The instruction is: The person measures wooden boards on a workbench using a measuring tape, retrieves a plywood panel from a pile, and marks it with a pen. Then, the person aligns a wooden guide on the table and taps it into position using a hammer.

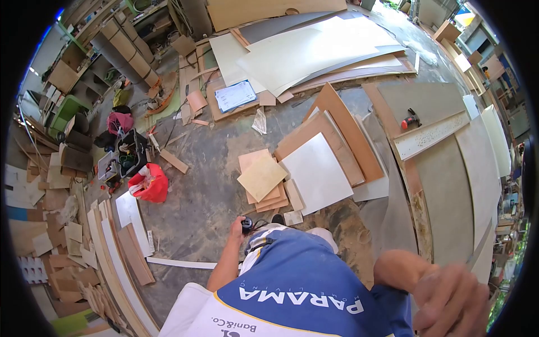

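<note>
Head view: clamping fingers of left hand [236,226] on black tool [246,225], near board stack [262,177]; cannot tell for blurred right hand's [451,300] fingers; could scatter board stack by careless swing.

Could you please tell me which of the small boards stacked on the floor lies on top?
The pale yellow board: it is fully uncovered, while the browner boards beneath it are partly hidden.

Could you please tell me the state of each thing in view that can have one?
Left hand: closed around a dark object.
Right hand: raised, fingers curled, blurred; whether it holds anything is unclear.
Small boards: stacked unevenly.
Red bag: crumpled.
Black crate: open-topped, with things inside.
Blue-edged papers: lying face up.
Red-and-black tool: lying down; on or off unclear.
</note>
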